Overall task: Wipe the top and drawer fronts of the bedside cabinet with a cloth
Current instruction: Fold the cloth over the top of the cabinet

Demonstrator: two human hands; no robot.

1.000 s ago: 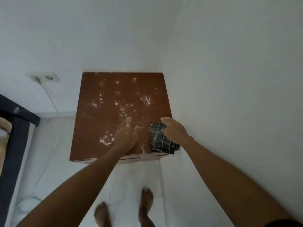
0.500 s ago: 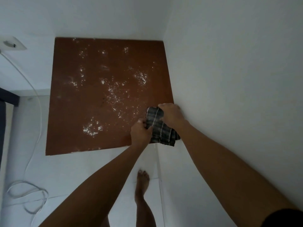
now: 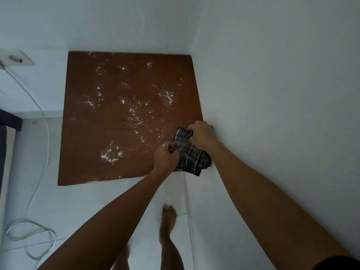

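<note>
Hands met at the near right corner of the cabinet top (image 3: 93,133): left hand (image 3: 165,157) and right hand (image 3: 202,136) both clenched on the dark striped cloth (image 3: 190,154), bunched and crumpled there. Beyond lay flat square brown wood, speckled with white powder (image 3: 136,114).

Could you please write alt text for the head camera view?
Seen from above, a person's left hand and right hand both grip a dark striped cloth at the near right corner of a brown bedside cabinet top speckled with white powder. The cabinet stands in a white-walled corner.
</note>
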